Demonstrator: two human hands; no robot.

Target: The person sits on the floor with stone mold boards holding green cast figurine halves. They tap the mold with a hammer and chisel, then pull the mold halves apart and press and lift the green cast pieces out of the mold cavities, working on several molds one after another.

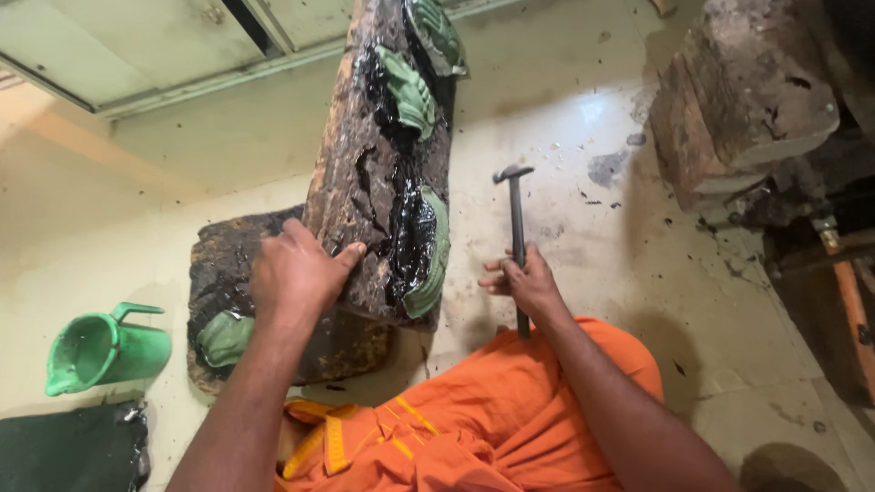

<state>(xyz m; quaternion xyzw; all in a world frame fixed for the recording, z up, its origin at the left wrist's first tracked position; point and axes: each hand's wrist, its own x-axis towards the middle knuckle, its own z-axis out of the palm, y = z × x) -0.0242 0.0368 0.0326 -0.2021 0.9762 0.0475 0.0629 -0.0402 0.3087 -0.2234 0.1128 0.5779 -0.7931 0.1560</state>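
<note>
left hand (296,271): fingers flat, apart on pitch-coated wooden block (383,173)
right hand (529,284): fingers clamped on hammer (517,228)
step: bracing block, hammer poised; next needs aimed strike

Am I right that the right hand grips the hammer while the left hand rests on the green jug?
Not quite. The head view shows the right hand gripping the hammer, but the left hand rests on the dark plank; the green jug sits untouched on the floor to the left.
</note>
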